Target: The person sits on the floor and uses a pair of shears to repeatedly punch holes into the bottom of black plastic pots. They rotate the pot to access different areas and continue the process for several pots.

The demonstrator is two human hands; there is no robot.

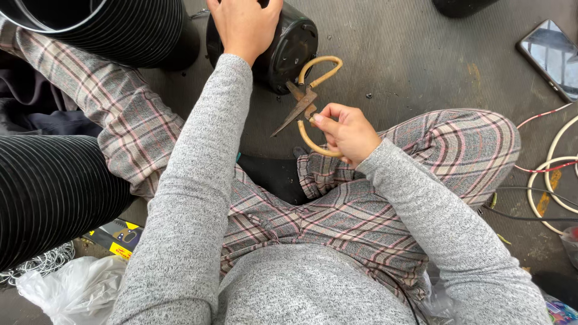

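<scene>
My right hand (348, 132) grips the lower loop handle of a pair of old scissors (304, 102) with tan looped handles and rusty blades that point down-left. My left hand (244, 25) rests flat on top of a small black pot-like container (289, 51) lying on the dark ribbed floor mat (409, 60) in front of me. The scissors hang in the air just beside that container. I sit cross-legged in plaid trousers and a grey sweater.
Black ribbed tubes lie at the left (51, 192) and the top left (126, 30). A phone (551, 57) lies at the top right, white and red cables (557, 174) at the right. White plastic bags (72, 289) sit at the lower left.
</scene>
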